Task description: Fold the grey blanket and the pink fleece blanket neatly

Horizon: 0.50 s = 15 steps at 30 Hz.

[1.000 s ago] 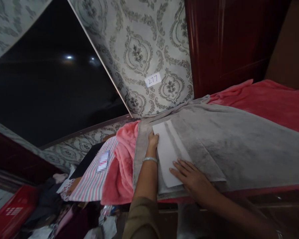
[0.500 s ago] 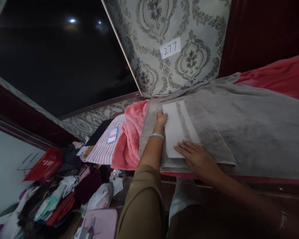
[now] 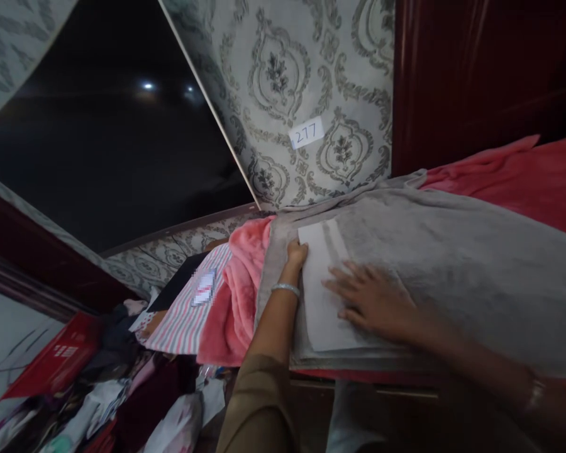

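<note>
The white sheet [image 3: 317,305] lies on the grey blanket [image 3: 481,270], its long axis running away from you. It sits just right of your left hand [image 3: 297,252], curled at its far-left edge, grip unclear, and beneath your spread right hand [image 3: 370,296].

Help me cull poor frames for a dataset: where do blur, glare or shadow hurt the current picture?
Head view: the right hand is smeared, the left hand sharper; head view: two bright glare spots sit on the dark screen; head view: the lower right is sunk in deep shadow; head view: a pixelated patch hides part of the striped cloth.
</note>
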Motion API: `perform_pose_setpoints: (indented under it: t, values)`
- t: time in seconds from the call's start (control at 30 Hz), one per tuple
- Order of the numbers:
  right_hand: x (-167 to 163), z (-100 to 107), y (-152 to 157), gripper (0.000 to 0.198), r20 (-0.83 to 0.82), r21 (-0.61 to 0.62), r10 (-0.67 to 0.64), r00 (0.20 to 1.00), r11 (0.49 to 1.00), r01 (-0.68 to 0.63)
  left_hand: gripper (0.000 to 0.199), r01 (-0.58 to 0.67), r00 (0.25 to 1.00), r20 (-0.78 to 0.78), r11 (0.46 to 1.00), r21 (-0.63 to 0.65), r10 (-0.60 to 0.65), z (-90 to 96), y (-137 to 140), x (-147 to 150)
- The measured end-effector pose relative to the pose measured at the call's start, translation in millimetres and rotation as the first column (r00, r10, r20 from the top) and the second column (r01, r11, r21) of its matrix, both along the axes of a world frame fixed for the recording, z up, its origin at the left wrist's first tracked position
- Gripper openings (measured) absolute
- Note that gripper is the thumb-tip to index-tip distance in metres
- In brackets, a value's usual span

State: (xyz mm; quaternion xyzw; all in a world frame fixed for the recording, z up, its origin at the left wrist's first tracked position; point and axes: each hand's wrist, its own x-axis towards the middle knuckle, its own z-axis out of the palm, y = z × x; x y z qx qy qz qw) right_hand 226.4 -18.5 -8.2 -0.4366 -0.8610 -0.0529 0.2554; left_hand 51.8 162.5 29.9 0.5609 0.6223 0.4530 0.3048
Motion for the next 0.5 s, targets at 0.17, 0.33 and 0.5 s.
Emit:
perform_pose_setpoints:
  t: [0.17, 0.33, 0.5]
  values:
    - [-5.0, -30.6, 1.4, 0.058, 0.018, -0.109, 0.029, 0.999, 0.994, -0.027, 0.067, 0.188, 0.902, -0.419, 0.970, 0.151, -0.110, 18.1, -7.8, 26.6]
    - [-4.1, -32.9, -3.1, 0.061, -0.023, -0.202, 0.057, 0.998, 0.977, -0.061, 0.061, 0.691, 0.233, -0.845, 0.693, -0.205, -0.482, 6.2, -4.3, 63.3]
    - [-3.2, -38.0, -4.3, 0.065, -0.032, -0.188, 0.069, 0.997, 0.979, -0.074, 0.065, 0.604, 0.231, -0.849, 0.754, -0.259, -0.476, -4.7, 27.5, 57.9]
